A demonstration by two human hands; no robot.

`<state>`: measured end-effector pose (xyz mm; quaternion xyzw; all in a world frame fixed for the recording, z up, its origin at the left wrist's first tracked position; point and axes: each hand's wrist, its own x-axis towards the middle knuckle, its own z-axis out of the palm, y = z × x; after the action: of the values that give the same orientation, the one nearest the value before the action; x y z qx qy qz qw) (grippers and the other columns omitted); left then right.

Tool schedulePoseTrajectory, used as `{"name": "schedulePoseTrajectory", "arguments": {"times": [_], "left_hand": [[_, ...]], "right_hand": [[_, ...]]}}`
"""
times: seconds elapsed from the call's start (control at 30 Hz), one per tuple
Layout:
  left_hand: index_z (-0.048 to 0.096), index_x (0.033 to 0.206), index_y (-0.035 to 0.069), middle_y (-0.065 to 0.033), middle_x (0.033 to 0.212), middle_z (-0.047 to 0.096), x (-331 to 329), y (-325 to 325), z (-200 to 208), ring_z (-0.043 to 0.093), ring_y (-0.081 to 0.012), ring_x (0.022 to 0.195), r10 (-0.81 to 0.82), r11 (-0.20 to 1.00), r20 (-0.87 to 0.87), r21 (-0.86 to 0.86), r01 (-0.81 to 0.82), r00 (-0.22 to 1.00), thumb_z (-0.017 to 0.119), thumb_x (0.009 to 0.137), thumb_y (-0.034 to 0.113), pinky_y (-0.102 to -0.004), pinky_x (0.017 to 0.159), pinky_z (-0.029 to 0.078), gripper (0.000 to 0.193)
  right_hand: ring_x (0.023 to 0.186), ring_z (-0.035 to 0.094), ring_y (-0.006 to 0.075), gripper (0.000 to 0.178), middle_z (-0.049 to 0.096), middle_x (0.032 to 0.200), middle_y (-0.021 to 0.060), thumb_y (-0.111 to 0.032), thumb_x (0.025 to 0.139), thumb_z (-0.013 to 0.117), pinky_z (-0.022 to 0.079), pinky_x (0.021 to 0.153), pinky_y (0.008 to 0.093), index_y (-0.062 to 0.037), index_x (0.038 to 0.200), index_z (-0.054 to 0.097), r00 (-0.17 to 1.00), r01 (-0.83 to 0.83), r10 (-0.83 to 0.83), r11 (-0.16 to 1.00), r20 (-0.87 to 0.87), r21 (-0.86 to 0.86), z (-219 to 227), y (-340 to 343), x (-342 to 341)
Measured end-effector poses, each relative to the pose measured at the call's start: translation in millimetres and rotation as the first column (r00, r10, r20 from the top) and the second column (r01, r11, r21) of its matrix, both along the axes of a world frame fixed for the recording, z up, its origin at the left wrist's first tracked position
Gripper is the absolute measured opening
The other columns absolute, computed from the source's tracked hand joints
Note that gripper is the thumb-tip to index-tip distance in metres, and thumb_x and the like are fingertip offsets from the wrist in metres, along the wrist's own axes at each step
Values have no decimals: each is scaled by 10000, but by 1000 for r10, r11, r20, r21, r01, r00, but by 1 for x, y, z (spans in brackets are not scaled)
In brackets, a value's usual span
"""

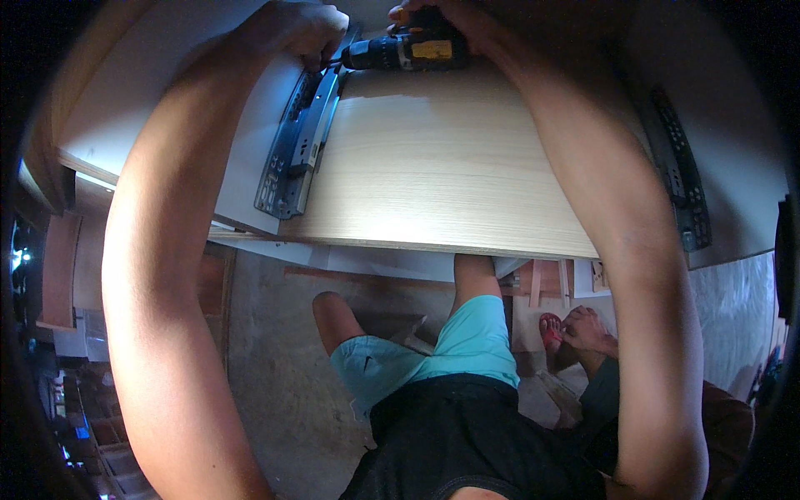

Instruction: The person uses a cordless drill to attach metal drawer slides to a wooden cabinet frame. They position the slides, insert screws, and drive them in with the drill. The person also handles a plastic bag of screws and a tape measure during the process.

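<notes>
My right hand (462, 18) grips a black and yellow cordless drill (400, 53), which lies level with its chuck toward the left. The drill's thin bit reaches the far end of a metal drawer slide (302, 142) on the cabinet's white left side panel (242, 137). My left hand (310, 33) is closed right at the bit's tip, beside the slide. Its fingertips are partly hidden, and I cannot make out what they pinch. A second drawer slide (682, 171) runs along the right side panel, away from both hands.
A pale wood-grain board (442, 167) spans between the side panels, its front edge facing me. Under it my legs in turquoise shorts (467, 350) rest above the concrete floor (275, 350). At the lower right, another person's hand (587, 327) is beside a red sandal (550, 329).
</notes>
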<state>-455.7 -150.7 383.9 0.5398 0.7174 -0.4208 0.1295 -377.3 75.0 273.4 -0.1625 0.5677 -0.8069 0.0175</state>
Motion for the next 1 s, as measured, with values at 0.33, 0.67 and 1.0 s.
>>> {"name": "schedulePoseTrajectory", "arguments": {"times": [0.33,0.67,1.0], "left_hand": [[778,880,10,-173,768,724,-62,-37,-18,690,-286,701,344,904,346,132,-408,873,721,759,145,-464,638,538,190],[801,889,82,-133,787,745,-22,-5,-10,669,-257,672,55,996,-64,72,-50,996,721,790,186,-464,633,512,164],[816,908,133,-105,799,751,15,9,1,677,-251,703,194,981,-135,37,-191,972,754,800,243,-456,647,510,165]], "right_hand": [[759,722,203,203,740,844,87,-219,738,808,586,739,361,-72,855,729,1000,-1,1,994,-3,107,11,-14,1],[734,715,203,198,734,816,82,-218,748,785,581,722,367,-62,856,728,983,136,-120,983,-138,120,1,3,-8],[687,709,196,200,726,783,75,-240,744,783,580,658,348,-78,846,725,999,50,-48,993,-22,107,-2,4,-9]]}}
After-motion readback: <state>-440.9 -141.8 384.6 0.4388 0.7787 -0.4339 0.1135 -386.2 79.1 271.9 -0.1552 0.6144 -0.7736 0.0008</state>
